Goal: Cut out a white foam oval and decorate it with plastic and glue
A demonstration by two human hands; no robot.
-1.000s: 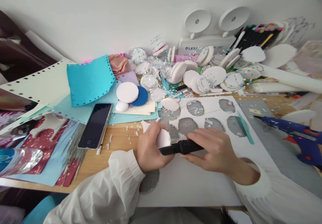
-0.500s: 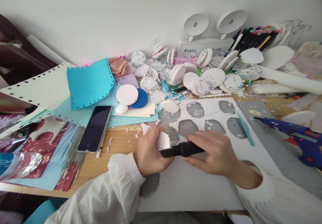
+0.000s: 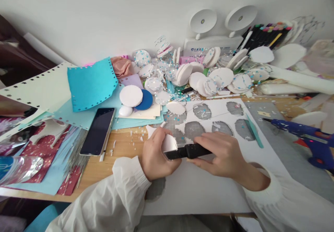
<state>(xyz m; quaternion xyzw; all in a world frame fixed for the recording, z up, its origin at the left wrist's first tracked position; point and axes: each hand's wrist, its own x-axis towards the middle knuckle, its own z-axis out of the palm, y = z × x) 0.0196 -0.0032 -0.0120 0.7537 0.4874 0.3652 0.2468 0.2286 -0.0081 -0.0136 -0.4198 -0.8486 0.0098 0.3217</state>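
in the lower middle of the frame the left hand [image 3: 158, 155] is closed around a white disc [image 3: 169, 143], and the right hand [image 3: 220, 152] grips a black tool [image 3: 194, 151], its dark end lying along the disc's lower edge. over the last second almost nothing has shifted: both hands keep the same hold, and only the view drifts a little. i judge the work to be at the same step, with the disc in hand; whether the tool is biting into it i cannot tell.

under the hands lies a white sheet [image 3: 208, 193] with ragged round holes, a grey mat [image 3: 289, 159] showing through them and past its right side. at the lower left edge is a clear bottle [image 3: 28, 166] with blue on it; its contents can't be made out. a phone [image 3: 97, 132] rests on the wooden worktop [image 3: 125, 145] left of centre, and a blue glue gun [image 3: 305, 134] lies at the right.

beyond, more white discs [image 3: 221, 77] crowd the upper middle. at the upper right, black-bodied markers [image 3: 263, 37] with coloured ends are packed together; their holder is hidden. a cloudy container [image 3: 320, 56] sits at the far right edge, contents unclear.
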